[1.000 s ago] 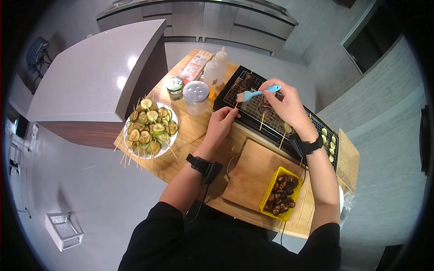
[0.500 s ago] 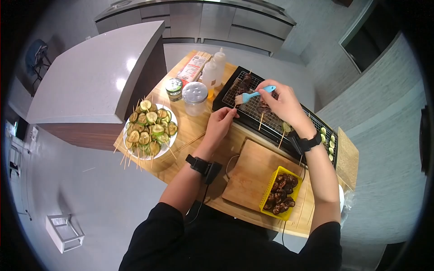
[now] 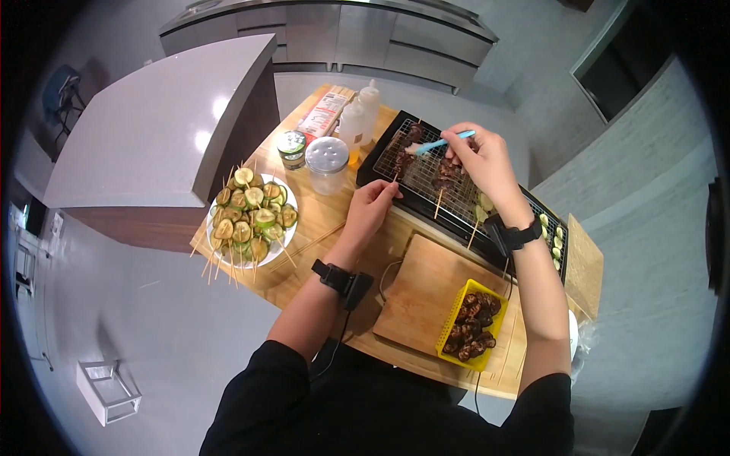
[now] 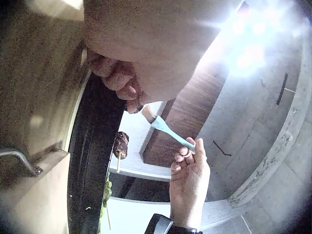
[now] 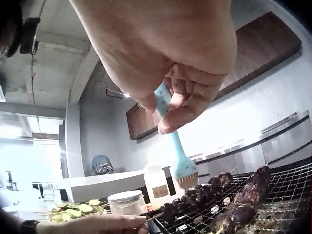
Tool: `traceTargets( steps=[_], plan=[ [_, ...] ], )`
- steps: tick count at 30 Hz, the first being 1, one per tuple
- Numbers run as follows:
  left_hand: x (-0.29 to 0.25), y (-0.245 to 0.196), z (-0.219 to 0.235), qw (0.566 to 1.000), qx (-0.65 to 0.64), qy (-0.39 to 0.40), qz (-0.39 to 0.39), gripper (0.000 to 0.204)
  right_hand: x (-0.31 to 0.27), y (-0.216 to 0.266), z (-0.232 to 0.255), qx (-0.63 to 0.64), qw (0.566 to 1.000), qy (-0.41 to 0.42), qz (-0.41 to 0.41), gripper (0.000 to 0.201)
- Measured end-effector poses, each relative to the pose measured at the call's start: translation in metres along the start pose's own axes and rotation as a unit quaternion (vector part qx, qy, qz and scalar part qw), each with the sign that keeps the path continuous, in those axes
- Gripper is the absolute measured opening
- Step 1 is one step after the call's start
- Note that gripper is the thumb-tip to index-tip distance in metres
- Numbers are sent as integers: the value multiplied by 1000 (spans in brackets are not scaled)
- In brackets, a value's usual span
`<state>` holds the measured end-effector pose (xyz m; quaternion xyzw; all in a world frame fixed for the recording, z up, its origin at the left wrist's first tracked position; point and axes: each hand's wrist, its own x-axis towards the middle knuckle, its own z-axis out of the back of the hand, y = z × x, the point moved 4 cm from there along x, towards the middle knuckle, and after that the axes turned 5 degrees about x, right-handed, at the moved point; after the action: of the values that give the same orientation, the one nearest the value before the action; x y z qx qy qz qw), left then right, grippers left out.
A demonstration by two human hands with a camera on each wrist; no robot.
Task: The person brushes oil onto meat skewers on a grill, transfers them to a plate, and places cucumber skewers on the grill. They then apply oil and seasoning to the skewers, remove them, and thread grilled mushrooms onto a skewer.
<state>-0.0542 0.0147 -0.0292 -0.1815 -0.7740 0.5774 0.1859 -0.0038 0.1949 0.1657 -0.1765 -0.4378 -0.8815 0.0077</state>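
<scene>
My right hand (image 3: pixel 484 163) grips the handle of a light-blue basting brush (image 5: pixel 181 158). In the right wrist view, the bristles sit right at a skewer of dark brown pieces (image 5: pixel 192 197) on the grill rack (image 3: pixel 426 180). At the near edge of the black grill, my left hand (image 3: pixel 371 205) pinches the stick end of that skewer between thumb and finger. Beside it on the rack lies a second dark skewer (image 3: pixel 443 176), its stick pointing toward me. The left wrist view shows the brush and right hand beyond the left hand, whose fingertips are partly hidden.
A plate of zucchini skewers (image 3: pixel 255 216) stands at left. Behind the left hand are a shaker jar (image 3: pixel 327 167), a green-labelled jar (image 3: pixel 292 148) and squeeze bottles (image 3: pixel 353 128). Nearer me lie a cutting board (image 3: pixel 414 292) and a yellow basket (image 3: pixel 494 334) of dark mushrooms.
My right hand has moved the brush along the skewer, from near the left fingertips to farther up and away. The left hand keeps its place on the stick end.
</scene>
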Motion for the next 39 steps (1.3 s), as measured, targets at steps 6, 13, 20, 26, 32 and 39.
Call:
traceTargets(
  steps=[6, 13, 20, 26, 32, 39],
  plan=[
    [0, 0, 1, 1000, 2, 12, 10, 30, -2, -4, -1, -19, 1000, -7, 8, 26],
    [-2, -4, 0, 1000, 7, -3, 12, 31, 1, -2, -3, -9, 1000, -10, 5, 29],
    [-3, -8, 0, 1000, 10, 2, 13, 31, 6, -14, -7, -9, 1000, -16, 14, 27],
    [-3, -5, -3, 1000, -1, -1, 16, 31, 11, -18, -5, -26, 999, -32, 28, 25],
    [-1, -3, 0, 1000, -3, 0, 10, 31, 20, -27, -7, -33, 998, -47, 26, 26],
    [-3, -7, -1, 1000, -1, 4, 7, 31, 21, -22, -6, -44, 994, -86, 45, 27]
  ],
)
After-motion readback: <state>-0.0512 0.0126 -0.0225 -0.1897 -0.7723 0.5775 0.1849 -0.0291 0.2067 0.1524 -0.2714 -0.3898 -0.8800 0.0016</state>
